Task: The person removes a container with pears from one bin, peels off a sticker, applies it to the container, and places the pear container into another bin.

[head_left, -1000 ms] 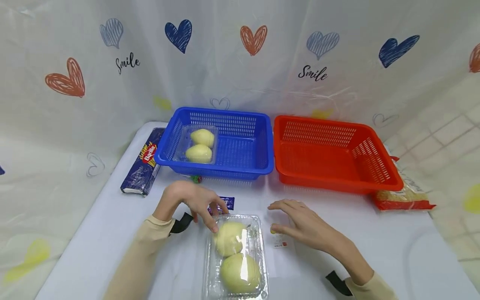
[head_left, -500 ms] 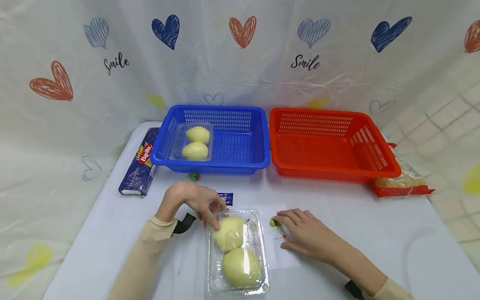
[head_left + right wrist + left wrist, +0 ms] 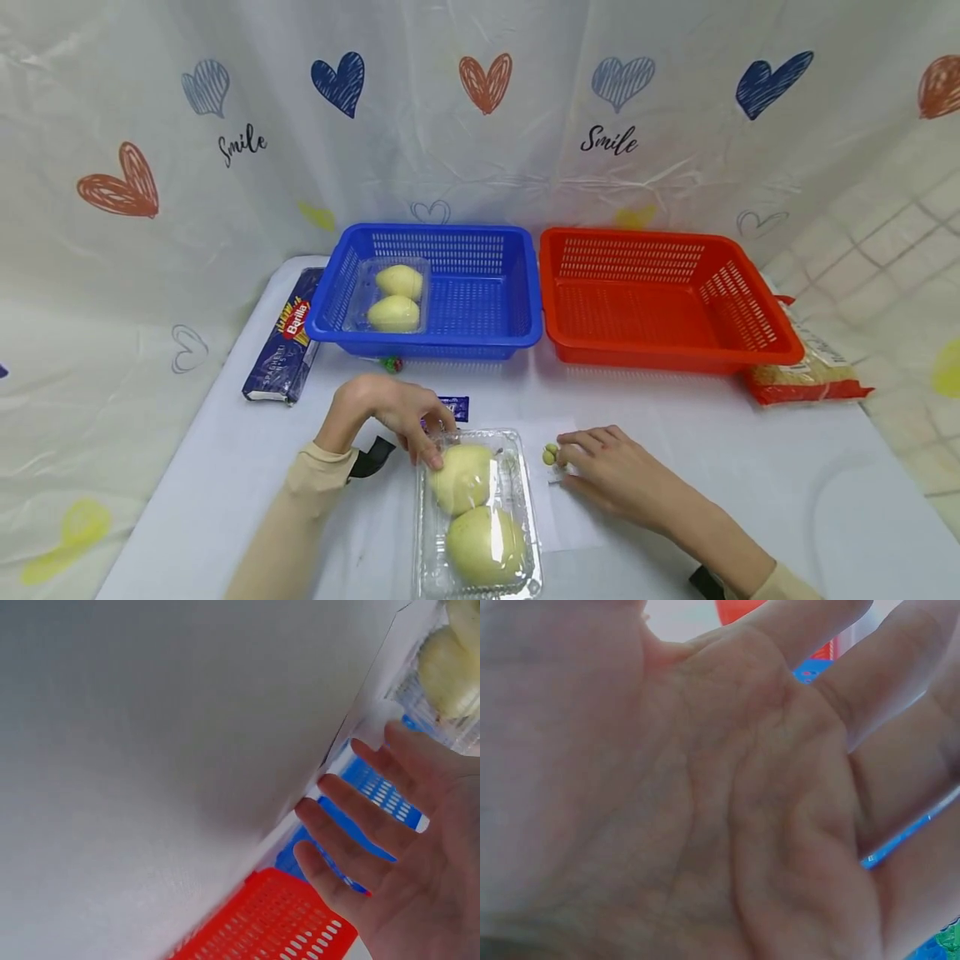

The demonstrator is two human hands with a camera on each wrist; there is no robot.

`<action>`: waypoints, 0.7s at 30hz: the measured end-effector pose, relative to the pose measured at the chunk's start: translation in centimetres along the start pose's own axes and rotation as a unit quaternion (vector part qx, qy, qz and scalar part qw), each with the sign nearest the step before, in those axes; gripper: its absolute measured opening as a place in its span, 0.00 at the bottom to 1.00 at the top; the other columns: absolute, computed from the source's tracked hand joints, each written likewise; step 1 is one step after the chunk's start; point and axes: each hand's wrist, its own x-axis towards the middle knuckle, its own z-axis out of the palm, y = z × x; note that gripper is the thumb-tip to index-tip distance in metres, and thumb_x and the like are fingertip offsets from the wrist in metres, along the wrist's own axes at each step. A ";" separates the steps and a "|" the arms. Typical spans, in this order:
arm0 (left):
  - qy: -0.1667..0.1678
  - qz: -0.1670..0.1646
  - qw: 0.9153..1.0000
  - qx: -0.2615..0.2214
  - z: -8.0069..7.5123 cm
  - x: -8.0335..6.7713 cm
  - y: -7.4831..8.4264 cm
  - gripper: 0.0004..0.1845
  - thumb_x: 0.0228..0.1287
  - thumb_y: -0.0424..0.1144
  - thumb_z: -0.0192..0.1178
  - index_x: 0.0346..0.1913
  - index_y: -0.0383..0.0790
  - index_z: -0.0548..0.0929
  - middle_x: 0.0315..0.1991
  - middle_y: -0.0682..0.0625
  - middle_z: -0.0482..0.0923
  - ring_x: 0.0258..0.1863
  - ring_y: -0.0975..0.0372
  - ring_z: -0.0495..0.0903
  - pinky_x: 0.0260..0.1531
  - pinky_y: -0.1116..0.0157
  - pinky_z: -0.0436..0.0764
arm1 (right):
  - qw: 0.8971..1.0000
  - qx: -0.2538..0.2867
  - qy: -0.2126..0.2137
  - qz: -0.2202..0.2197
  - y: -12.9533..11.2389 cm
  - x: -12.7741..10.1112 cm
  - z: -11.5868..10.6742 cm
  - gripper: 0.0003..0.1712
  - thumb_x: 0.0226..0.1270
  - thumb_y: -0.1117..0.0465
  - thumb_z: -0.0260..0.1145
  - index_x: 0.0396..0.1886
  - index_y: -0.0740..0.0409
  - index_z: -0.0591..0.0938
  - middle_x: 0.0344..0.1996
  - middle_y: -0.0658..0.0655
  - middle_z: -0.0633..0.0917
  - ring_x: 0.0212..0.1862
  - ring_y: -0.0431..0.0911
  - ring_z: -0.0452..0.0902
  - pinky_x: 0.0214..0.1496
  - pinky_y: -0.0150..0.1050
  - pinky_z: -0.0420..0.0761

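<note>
Beyond the right hand (image 3: 603, 467) stands a red plastic basket (image 3: 667, 358); beyond the left hand (image 3: 405, 417), a blue plastic basket (image 3: 438, 343) holding a pear-filled tray. A clear clamshell box (image 3: 435, 546) lies flat between the hands, its far left corner under the left hand. That hand has its thumb at the corner and its fingers bent by the far edge (whether they truly pinch, I cannot tell). The right hand has its fingers apart and slightly bent, nothing visible between them. Inside the box, end to end, sit two pale yellow pears (image 3: 472, 546).

I judge the shell light, thin and slick, liable to flex or pop open, with the firm but bruisable pears giving most of the weight. A hold on both long sides, low beneath the seam, should serve better than one corner. Just past the left fingers is a purple wrapper (image 3: 455, 407); at the right fingertips, small yellow-green fruits (image 3: 551, 454), real or printed.
</note>
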 end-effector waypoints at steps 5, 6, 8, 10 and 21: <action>-0.004 0.007 1.000 0.010 0.0 0.1 0.0 0.26 0.66 0.44 0.71 0.65 0.41 0.79 0.47 0.51 0.86 0.36 0.61 0.90 0.51 0.57 0.88 | 0.999 0.031 0.013 -0.003 0.5 0.2 -0.4 0.08 0.64 0.59 0.74 0.42 0.46 0.86 0.48 0.49 0.90 0.50 0.47 0.87 0.56 0.49 0.85; -0.005 0.007 1.000 0.011 -0.1 0.1 0.0 0.26 0.66 0.44 0.70 0.65 0.42 0.79 0.46 0.51 0.86 0.36 0.61 0.90 0.51 0.57 0.88 | 0.999 0.040 0.017 -0.001 0.7 0.2 -0.5 0.09 0.65 0.59 0.73 0.43 0.47 0.86 0.47 0.48 0.90 0.49 0.46 0.87 0.54 0.48 0.85; -0.005 0.008 1.000 0.014 0.0 0.2 0.0 0.25 0.66 0.44 0.70 0.64 0.43 0.79 0.46 0.52 0.86 0.36 0.61 0.90 0.51 0.57 0.88 | 0.998 0.064 0.021 0.006 1.1 0.2 -0.7 0.10 0.65 0.61 0.73 0.45 0.49 0.85 0.45 0.46 0.89 0.46 0.43 0.87 0.52 0.45 0.87; -0.005 0.007 1.000 0.014 0.0 0.2 0.0 0.25 0.66 0.44 0.71 0.64 0.43 0.79 0.45 0.52 0.86 0.36 0.61 0.90 0.51 0.57 0.88 | 0.995 0.096 0.027 0.015 1.6 0.3 -0.8 0.11 0.66 0.64 0.71 0.47 0.51 0.85 0.44 0.46 0.89 0.46 0.42 0.87 0.50 0.44 0.88; 0.000 -0.003 1.000 -0.013 0.1 0.1 0.1 0.27 0.65 0.43 0.71 0.65 0.40 0.78 0.46 0.49 0.84 0.36 0.60 0.89 0.52 0.57 0.89 | 0.956 0.259 0.021 0.139 3.8 0.3 -0.9 0.03 0.77 0.63 0.62 0.42 0.50 0.80 0.36 0.48 0.91 0.37 0.39 0.91 0.40 0.34 0.89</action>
